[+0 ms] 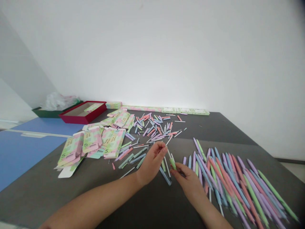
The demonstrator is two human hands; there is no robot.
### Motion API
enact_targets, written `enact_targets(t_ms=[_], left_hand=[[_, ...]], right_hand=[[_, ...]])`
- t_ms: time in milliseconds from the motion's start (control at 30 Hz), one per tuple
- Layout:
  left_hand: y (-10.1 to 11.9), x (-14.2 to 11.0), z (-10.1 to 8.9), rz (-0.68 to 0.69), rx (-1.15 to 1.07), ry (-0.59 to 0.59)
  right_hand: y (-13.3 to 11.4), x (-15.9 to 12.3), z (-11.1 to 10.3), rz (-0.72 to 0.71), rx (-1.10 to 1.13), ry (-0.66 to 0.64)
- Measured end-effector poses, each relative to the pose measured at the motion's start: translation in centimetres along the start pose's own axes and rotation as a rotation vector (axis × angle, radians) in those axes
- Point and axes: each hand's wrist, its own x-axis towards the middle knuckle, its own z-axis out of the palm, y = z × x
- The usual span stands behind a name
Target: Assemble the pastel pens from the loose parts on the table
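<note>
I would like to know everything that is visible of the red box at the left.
The red box is shallow and rectangular, with deep red walls, perhaps covered cardboard, and a greyish inside. It sits flat with its open side up, near where the blue surface meets the dark table. A pale green packet lies inside, toward the right. A green box is at its left; whether they touch is unclear.

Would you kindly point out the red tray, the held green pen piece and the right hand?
Red tray (75,119), head view, front wall.
Green pen piece (172,163), head view, middle.
Right hand (190,183), head view, its back.
</note>
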Motion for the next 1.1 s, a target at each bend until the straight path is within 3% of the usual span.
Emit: enact_targets(t_ms=[400,467,500,567,600,700,767,867,1100], left_hand=[[-1.8,-0.4,-1.6,0.033,0.22,-0.077],[-2.0,1.2,-3.2,0.066,0.39,-0.033],[-2.0,2.5,-4.4,0.094,0.553,0.028],[-2.1,6.0,-7.5,0.161,1.091,0.093],[-2.2,7.9,-9.3,0.165,1.193,0.107],[-2.8,12.9,-14.5,0.15,1.369,0.032],[-3.6,15.0,-16.8,0.138,1.471,-0.057],[-5.1,16.5,-18.5,0.155,1.586,-0.187],[-7.2,17.7,-19.0,0.256,1.715,-0.366]], right_hand=[[0.3,0.1,-0.2,0.005,0.056,0.028],[0.4,0.1,-0.3,0.019,0.052,0.047],[0.4,0.0,-0.3,0.025,0.052,0.056],[0.4,0.0,-0.4,0.03,0.06,0.064],[0.4,0.1,-0.4,0.029,0.062,0.064],[0.6,0.2,-0.5,0.025,0.049,0.071],[0.8,0.3,-0.5,0.029,0.032,0.087],[1.0,0.4,-0.6,0.038,0.028,0.101],[1.0,0.6,-0.7,0.052,0.037,0.104]])
